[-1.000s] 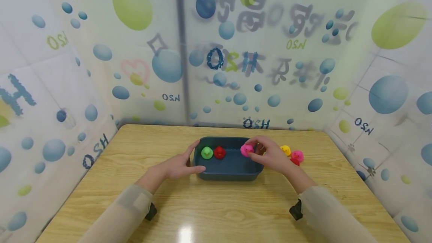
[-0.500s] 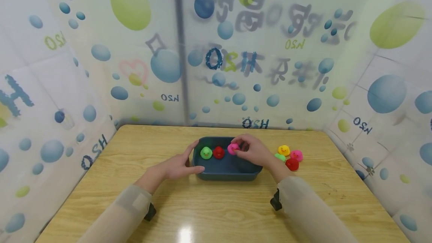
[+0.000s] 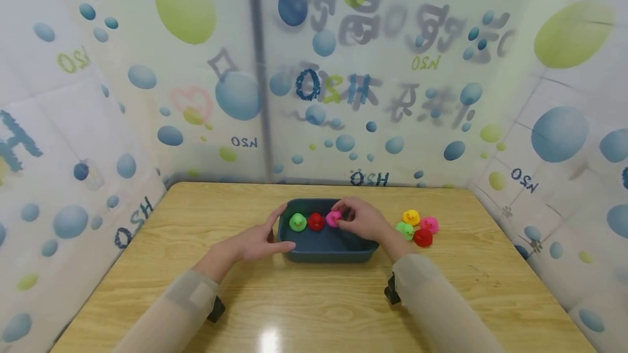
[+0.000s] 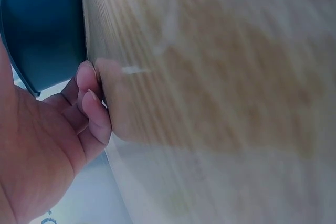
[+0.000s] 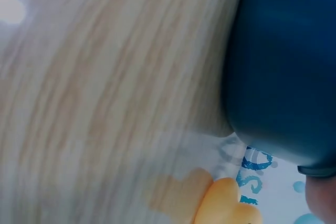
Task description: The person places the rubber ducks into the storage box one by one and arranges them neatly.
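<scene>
In the head view, my right hand (image 3: 363, 220) reaches over the right part of a dark blue plastic box (image 3: 324, 256) and pinches a pink rubber duck (image 3: 333, 219) between thumb and fingers. The pink duck is right beside a red rubber duck (image 3: 316, 221) inside the box. Left of that sits a green rubber duck (image 3: 297, 222). My left hand (image 3: 255, 241) lies at the box's left end, thumb and index finger extended along its rim. In the left wrist view, the other fingers (image 4: 94, 106) of that hand bend loosely against the wooden table (image 4: 157, 93).
Right of the box stand a yellow duck (image 3: 411, 217), a second pink duck (image 3: 429, 225), a second green duck (image 3: 405, 231) and a second red duck (image 3: 423, 237), close together. Behind the table hangs a white curtain (image 3: 314, 140) with bubble prints.
My right hand has carried the pink duck leftward inside the box, up beside the red duck. The ducks outside have come into fuller view. My left hand has stayed at the box's left end.
</scene>
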### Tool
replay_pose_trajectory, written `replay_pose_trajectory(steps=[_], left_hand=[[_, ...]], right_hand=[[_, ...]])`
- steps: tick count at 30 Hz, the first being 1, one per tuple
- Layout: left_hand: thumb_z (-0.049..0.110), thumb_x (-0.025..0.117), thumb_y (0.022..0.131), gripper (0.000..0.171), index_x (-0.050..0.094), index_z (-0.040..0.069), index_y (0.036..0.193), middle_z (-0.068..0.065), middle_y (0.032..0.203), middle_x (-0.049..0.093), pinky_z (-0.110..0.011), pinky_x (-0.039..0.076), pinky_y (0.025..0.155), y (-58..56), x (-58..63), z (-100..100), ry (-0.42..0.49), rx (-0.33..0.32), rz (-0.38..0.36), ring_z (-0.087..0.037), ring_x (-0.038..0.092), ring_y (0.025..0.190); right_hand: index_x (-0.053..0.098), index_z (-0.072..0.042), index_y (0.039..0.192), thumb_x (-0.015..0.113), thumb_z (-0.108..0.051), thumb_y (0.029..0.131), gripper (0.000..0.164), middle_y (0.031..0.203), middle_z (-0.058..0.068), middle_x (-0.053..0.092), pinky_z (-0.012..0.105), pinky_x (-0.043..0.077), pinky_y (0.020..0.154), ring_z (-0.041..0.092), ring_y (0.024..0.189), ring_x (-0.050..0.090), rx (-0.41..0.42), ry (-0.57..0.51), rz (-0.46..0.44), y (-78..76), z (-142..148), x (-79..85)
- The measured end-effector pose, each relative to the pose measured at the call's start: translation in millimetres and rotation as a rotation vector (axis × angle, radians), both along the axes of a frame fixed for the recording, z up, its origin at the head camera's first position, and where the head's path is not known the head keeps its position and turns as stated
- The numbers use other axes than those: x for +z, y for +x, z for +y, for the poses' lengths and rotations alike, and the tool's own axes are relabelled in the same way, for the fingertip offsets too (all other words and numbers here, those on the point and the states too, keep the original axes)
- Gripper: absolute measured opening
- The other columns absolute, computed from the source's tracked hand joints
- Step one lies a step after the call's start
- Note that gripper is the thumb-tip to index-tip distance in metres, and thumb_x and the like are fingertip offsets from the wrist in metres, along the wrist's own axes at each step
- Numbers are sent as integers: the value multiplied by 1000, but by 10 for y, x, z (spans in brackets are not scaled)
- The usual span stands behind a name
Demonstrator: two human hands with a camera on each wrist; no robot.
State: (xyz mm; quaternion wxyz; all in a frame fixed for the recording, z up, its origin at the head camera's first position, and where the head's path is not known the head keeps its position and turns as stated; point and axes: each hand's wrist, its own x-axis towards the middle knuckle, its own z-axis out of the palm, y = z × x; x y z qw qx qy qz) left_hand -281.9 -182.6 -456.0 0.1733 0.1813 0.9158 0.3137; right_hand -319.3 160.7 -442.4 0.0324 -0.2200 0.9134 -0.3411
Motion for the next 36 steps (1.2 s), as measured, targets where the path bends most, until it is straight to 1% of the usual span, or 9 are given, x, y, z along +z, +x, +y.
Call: replay_pose_trajectory(steps=[7, 11, 14, 16, 18, 23, 25, 30, 36], left_hand=[[75, 69, 96, 112, -4, 44, 175, -7, 106, 70, -40, 51, 84, 18, 26, 7, 3, -6, 2, -21, 64, 95], [75, 68, 97, 112, -4, 42, 176, -7, 105, 70, -39, 51, 83, 17, 31, 9, 5, -13, 5, -21, 64, 94], [75, 68, 97, 112, -4, 41, 176, -7, 105, 70, -39, 51, 83, 12, 22, 8, 3, -14, 8, -21, 64, 94], [75, 68, 97, 112, -5, 42, 176, -7, 106, 71, -39, 51, 83, 5, 15, 6, 0, -12, 8, -20, 65, 94], [75, 68, 97, 112, -5, 43, 176, -7, 106, 71, -39, 52, 83, 2, 5, 3, -3, -8, 8, -20, 65, 94], [76, 68, 96, 112, -4, 44, 175, -7, 106, 70, -39, 51, 82, 5, -3, -1, -4, -1, 7, -20, 64, 94], [76, 68, 96, 112, -4, 44, 175, -7, 106, 70, -39, 51, 82, 6, -4, -2, -3, 2, 7, -21, 64, 94], [76, 68, 96, 112, -4, 44, 175, -8, 107, 69, -39, 50, 81, 9, -3, -3, -2, 0, 7, -21, 63, 94], [76, 68, 96, 111, -4, 44, 175, -7, 107, 69, -39, 50, 82, 7, -1, -3, -5, 2, 13, -20, 63, 95]], right_hand=[[74, -25, 126, 83, -28, 99, 28, 119, -3, 74, 35, 54, 79, 16, 88, 62, -66, 125, -9, 1, -52, -11], [74, -28, 125, 84, -29, 99, 27, 118, -6, 75, 38, 55, 86, 15, 89, 62, -87, 213, 10, 10, -80, -3], [74, -28, 125, 83, -29, 100, 27, 119, -6, 76, 43, 56, 94, 15, 96, 64, -96, 244, 18, 21, -96, 0], [75, -29, 124, 84, -29, 100, 26, 120, -6, 76, 46, 56, 99, 16, 99, 65, -98, 247, 19, 24, -102, -2], [75, -30, 124, 83, -29, 100, 25, 121, -7, 77, 46, 55, 100, 16, 100, 65, -97, 246, 20, 23, -105, -6], [75, -33, 125, 83, -32, 100, 25, 121, -10, 78, 42, 54, 92, 13, 92, 62, -92, 257, 36, 14, -103, -28], [75, -34, 125, 83, -34, 100, 26, 121, -11, 78, 41, 53, 92, 12, 91, 62, -93, 263, 40, 12, -103, -33], [75, -35, 125, 83, -36, 100, 26, 122, -11, 78, 45, 54, 97, 13, 95, 64, -96, 265, 40, 12, -105, -34], [75, -34, 126, 82, -35, 101, 26, 123, -11, 78, 47, 54, 100, 13, 96, 65, -99, 266, 44, 16, -108, -24]])
